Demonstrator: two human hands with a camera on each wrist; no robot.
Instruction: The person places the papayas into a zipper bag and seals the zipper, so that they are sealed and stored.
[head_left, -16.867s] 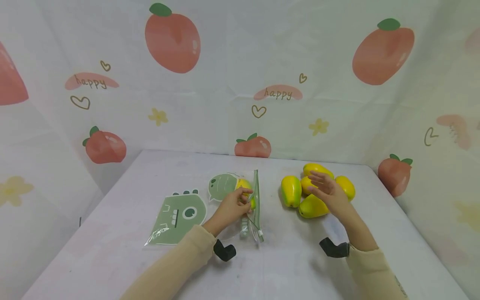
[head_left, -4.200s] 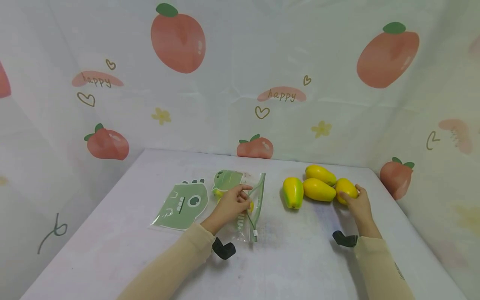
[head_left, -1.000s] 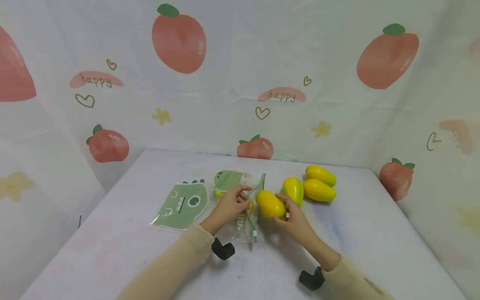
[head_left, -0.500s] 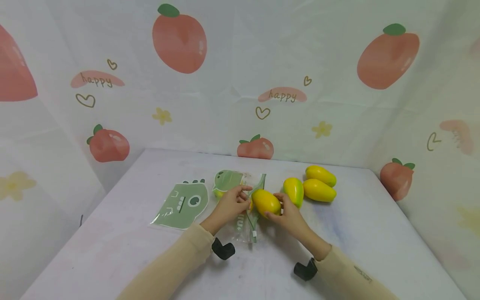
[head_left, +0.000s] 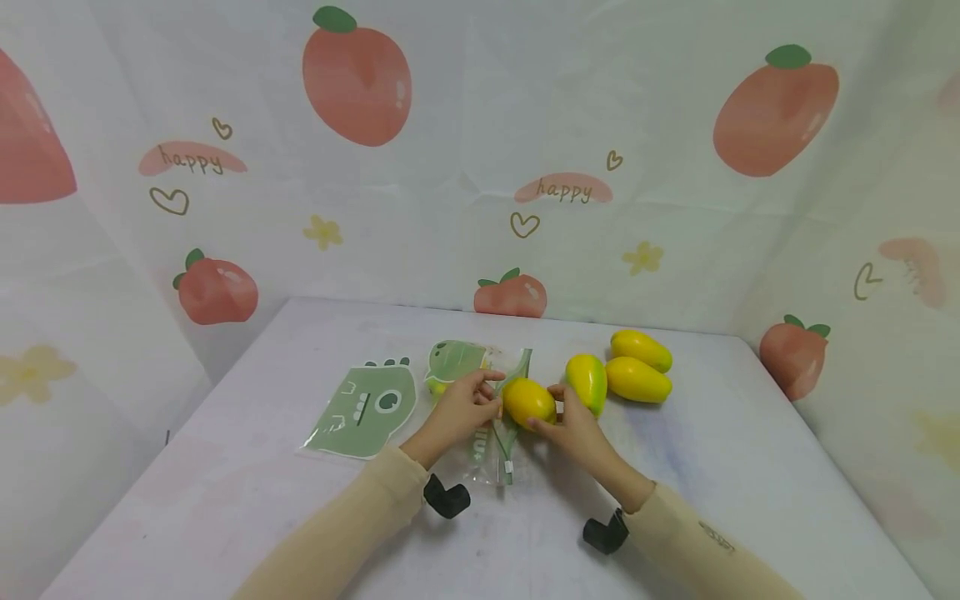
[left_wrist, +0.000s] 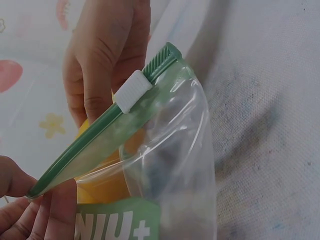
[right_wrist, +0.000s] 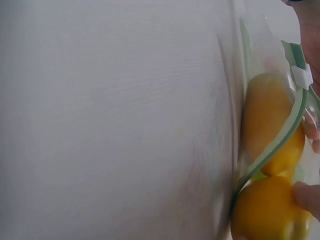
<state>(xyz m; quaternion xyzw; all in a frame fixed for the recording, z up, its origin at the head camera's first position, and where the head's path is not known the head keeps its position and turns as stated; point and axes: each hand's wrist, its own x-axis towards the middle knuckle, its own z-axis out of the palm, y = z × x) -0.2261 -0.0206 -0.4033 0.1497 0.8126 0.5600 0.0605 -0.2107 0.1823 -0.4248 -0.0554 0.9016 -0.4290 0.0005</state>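
My left hand (head_left: 459, 408) pinches the green zip edge of a clear slider bag (head_left: 456, 360), printed with a green dinosaur, lying on the table. In the left wrist view, its white slider (left_wrist: 133, 91) sits near one end of the zip and the mouth is parted. My right hand (head_left: 577, 429) grips a yellow mango (head_left: 528, 402) at that mouth, fingers and thumb around its right end. The right wrist view has another mango (right_wrist: 267, 115) inside the bag, just beyond the held mango (right_wrist: 270, 210). My left hand partly hides the bag's contents.
Three more mangoes lie right of the bag: a yellow-green one (head_left: 587, 383), and two yellow ones, one nearer (head_left: 637, 380) and one farther (head_left: 641, 350). A flat green monster-print bag (head_left: 390, 442) lies to the left. Printed cloth (head_left: 420, 250) encloses the table.
My right hand took the rightmost mango from the group and carried it left to the bag's mouth, lately edging it further in. The left hand stays on the zip edge.
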